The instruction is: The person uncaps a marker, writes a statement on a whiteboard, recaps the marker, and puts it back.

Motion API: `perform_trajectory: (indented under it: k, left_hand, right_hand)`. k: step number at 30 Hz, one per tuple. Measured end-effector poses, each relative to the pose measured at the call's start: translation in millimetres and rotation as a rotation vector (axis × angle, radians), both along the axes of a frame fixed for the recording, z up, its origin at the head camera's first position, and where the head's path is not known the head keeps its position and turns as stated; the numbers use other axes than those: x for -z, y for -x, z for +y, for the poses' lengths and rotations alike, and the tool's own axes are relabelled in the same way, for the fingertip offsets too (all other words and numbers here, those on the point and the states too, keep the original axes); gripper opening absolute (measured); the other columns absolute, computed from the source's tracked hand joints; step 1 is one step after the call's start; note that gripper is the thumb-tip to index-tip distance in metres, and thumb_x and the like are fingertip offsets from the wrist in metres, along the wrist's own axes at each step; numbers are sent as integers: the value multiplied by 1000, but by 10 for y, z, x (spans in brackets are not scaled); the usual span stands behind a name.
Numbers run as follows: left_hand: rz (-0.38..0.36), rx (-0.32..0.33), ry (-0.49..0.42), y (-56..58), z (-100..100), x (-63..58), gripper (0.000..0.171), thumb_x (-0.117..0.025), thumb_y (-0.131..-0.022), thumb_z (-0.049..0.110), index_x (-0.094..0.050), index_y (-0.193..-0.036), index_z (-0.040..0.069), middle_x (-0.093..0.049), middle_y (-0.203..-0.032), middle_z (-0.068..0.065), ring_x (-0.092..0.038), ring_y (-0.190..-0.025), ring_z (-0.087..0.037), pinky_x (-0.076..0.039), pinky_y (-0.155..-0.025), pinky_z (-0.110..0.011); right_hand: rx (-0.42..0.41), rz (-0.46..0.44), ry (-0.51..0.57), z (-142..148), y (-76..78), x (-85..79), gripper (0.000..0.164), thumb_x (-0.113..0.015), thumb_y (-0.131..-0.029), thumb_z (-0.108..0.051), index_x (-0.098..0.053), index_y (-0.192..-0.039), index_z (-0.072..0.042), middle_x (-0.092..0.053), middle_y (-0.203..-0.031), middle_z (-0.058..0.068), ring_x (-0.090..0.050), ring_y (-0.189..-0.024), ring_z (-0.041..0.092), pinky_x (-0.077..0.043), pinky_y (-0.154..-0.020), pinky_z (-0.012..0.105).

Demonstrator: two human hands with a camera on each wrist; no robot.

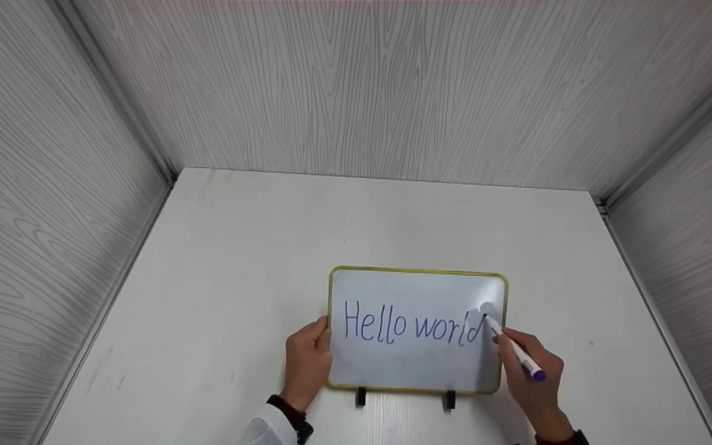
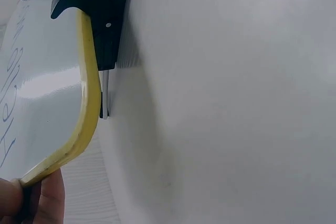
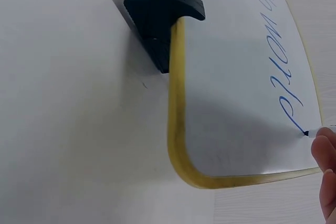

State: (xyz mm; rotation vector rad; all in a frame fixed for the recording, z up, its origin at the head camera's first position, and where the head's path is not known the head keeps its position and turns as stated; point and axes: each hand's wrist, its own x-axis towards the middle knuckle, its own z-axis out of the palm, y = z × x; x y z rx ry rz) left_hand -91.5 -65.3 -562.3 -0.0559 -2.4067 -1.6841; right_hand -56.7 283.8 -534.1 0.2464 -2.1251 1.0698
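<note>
A small whiteboard [image 1: 405, 368] with a yellow frame leans on a black stand, with "Hello world" written on it in blue. My left hand [image 1: 308, 358] grips its left edge; in the left wrist view the thumb [image 2: 9, 196] lies on the front, a finger [image 2: 51, 198] behind the frame. Near the right edge, my right hand [image 1: 536, 398] pinches a white marker [image 1: 517, 353] with a purple end. The marker's dark tip [image 3: 306, 133] touches the board at the upper end of the "d" stroke, as the right wrist view shows.
Two black stand clips [image 1: 361, 396] hold the board's lower edge. It stands on a white table [image 1: 257, 247]. Grey wood-grain panels [image 1: 362, 93] rise at the back and on both sides. A dark band [image 1: 291, 417] circles the left wrist.
</note>
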Motion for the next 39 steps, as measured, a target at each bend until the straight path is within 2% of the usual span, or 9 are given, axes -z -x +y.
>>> perform_trajectory:
  k: [6,11,14,21,25,34,39]
  left_hand:
    - [21,-1,4,2,2,5,27,-58,-88,-7,-66,-113,-2,-68,-92,-7,-62,-81,-14,-51,-67,-27]
    - [28,-9,6,6,0,12,26,-58,-88,-6,-68,-110,1,-68,-89,-4,-60,-78,-12,-49,-64,-26]
    - [29,-18,0,8,1,14,26,-58,-87,-6,-69,-110,2,-68,-90,-3,-61,-79,-12,-50,-65,-26]
    - [50,-18,11,7,-1,17,25,-58,-86,-8,-70,-106,2,-67,-87,-3,-60,-76,-12,-50,-64,-26]
    - [35,-18,12,10,0,20,24,-57,-87,-8,-70,-103,4,-67,-85,-2,-59,-74,-12,-49,-64,-26]
    - [21,-13,29,3,-4,11,23,-57,-88,-7,-70,-104,3,-67,-88,-2,-61,-78,-11,-50,-66,-27]
    - [41,20,27,2,-14,13,26,-57,-88,-7,-68,-110,1,-68,-93,-4,-62,-85,-13,-51,-69,-27]
  right_hand:
    - [-24,11,13,25,46,-22,24,-63,-74,16,-70,-93,3,-70,-78,11,-64,-63,6,-48,-55,13]
    - [-62,4,53,5,-6,14,25,-63,-74,17,-70,-94,2,-70,-78,12,-66,-61,16,-48,-54,14]
    - [-53,-14,44,-10,-51,46,25,-64,-75,17,-70,-94,1,-70,-78,10,-66,-61,17,-48,-53,14]
    - [-43,-35,21,-49,-144,124,26,-64,-74,17,-70,-93,0,-71,-77,9,-65,-61,10,-48,-53,14]
    - [-41,-38,15,-66,-192,160,26,-65,-74,17,-70,-93,0,-71,-76,8,-63,-60,6,-47,-51,14]
    - [-2,-91,3,-85,-314,247,25,-67,-73,16,-70,-90,-2,-71,-75,5,-65,-59,8,-47,-49,15]
    - [-7,-68,-1,-49,-342,260,25,-67,-71,16,-71,-88,-1,-70,-74,6,-65,-61,6,-46,-49,14]
